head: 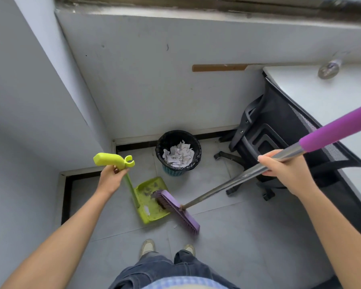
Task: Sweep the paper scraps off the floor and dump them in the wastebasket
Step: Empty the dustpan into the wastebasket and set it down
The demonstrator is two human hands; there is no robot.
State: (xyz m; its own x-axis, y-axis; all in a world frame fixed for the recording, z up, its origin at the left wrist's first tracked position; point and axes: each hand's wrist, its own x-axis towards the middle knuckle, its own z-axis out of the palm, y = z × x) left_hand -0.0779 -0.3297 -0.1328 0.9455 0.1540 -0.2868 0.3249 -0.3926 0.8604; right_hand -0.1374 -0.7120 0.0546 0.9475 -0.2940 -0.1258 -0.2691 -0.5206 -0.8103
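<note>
White crumpled paper scraps lie in the round black-lined wastebasket at frame centre. Just below it, your left hand curls its fingers round the upright handle of the lime-green plastic dustpan. Your right hand grips the steel shaft of the purple broom, whose head sits at the pan's mouth.

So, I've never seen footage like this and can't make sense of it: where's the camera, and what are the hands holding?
There is no machine: the camera sits on a person's head, looking down at their own arms. The left hand grips the long handle of a green dustpan standing on the tiled floor. The right hand grips a broom, whose purple head rests at the pan's mouth. Beyond stands a wastebasket holding paper scraps, with a black office chair to the right.
</note>
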